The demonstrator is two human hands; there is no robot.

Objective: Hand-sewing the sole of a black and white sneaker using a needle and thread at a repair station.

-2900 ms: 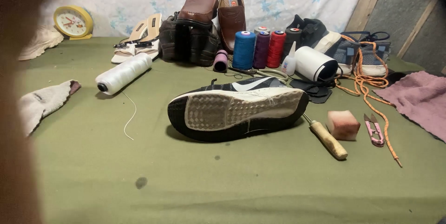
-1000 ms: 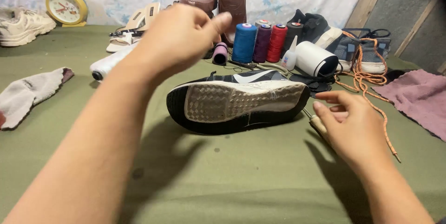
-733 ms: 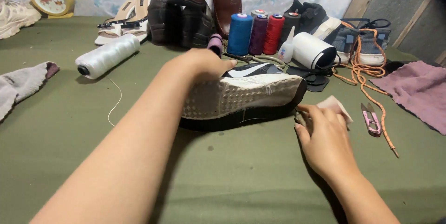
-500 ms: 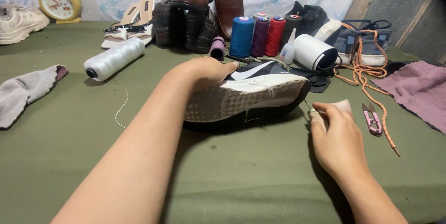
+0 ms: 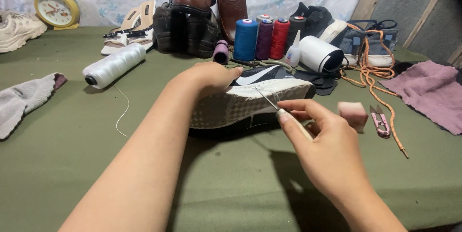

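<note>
Left hand: my left hand (image 5: 209,77) curls over the sneaker (image 5: 250,102), gripping it tilted sole-up.
Right hand: my right hand (image 5: 320,138) pinches the awl (image 5: 284,115), tip at the sole's edge.

Both forearms bare, no sleeves in view. Left hand (image 5: 209,77) and right hand (image 5: 327,145): no gloves, rings, watch or bands visible. Fingernails short, unpainted. Upper arms out of frame, so clothing cannot be told.

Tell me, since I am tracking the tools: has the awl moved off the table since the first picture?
Yes. The awl lay right of the sneaker, beside the pink block; now the right hand holds it up, tip at the sole.
</note>
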